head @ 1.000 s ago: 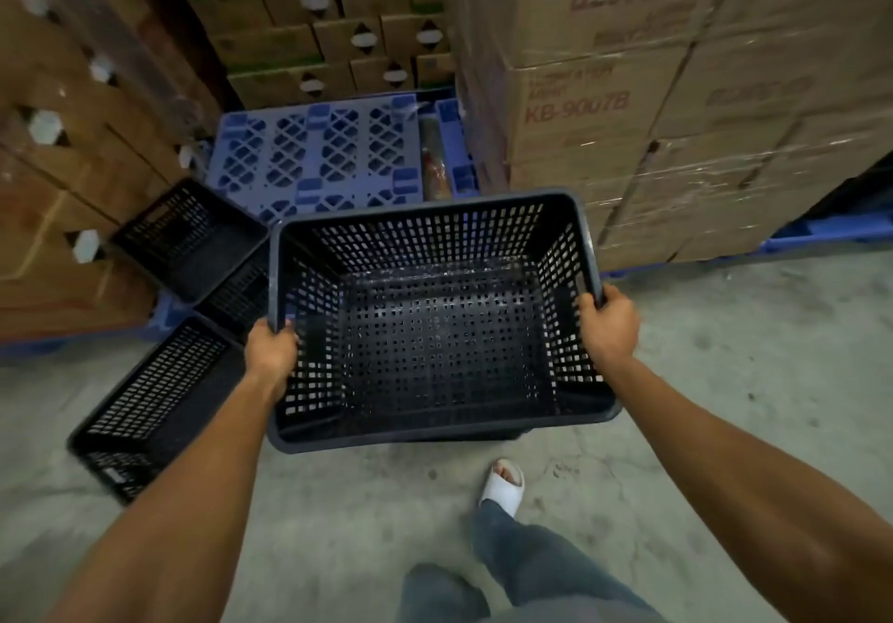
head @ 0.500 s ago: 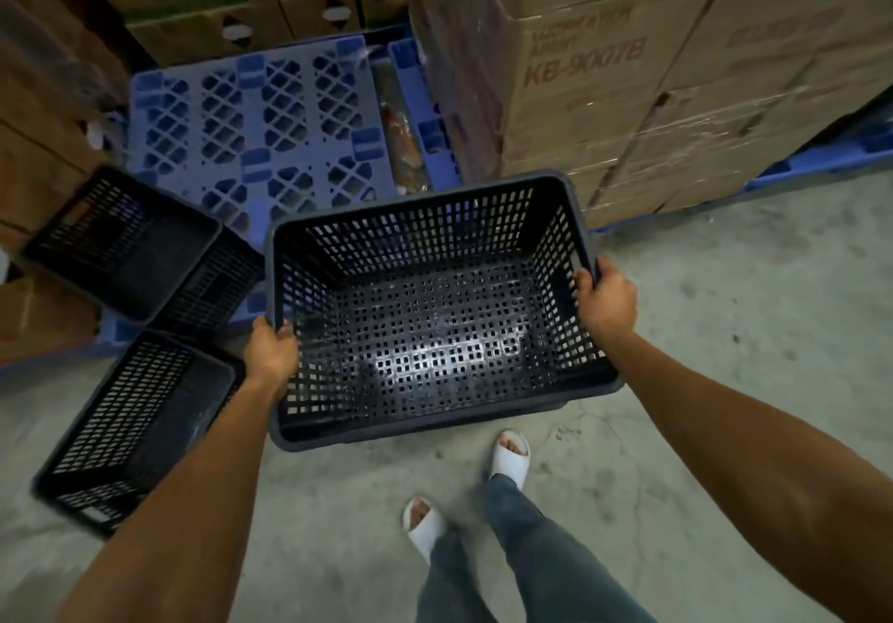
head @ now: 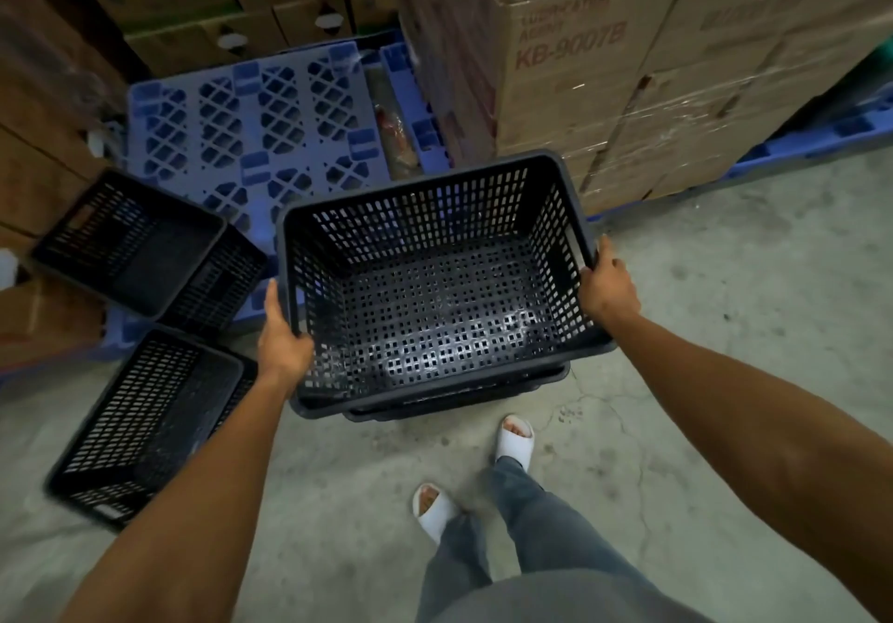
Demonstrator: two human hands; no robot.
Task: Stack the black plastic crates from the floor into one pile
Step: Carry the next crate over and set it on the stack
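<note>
My feet in white slippers (head: 516,441) are planted on the concrete floor (head: 725,313) right behind the load, close enough that I can lower it without leaning. Both hands have the top crate (head: 430,294) by its short ends: my left hand (head: 282,340) is wrapped over the left rim near the front corner, thumb along the outside, and my right hand (head: 606,286) curls over the right rim, fingers tucked inside. Holding opposite ends keeps it level so it can drop squarely. Under its front edge I can see the rim of a lower crate (head: 454,407), so I judge this one is nesting into the pile; whether it is fully seated I cannot tell.

To my left two more black crates wait to be stacked: the near loose crate (head: 140,424) tipped on the floor, and the far loose crate (head: 130,245) leaning partly on the blue pallet (head: 261,110). Both are within a step of the pile.

Beyond stand wrapped cardboard boxes (head: 580,57), one marked KB-9007B.
</note>
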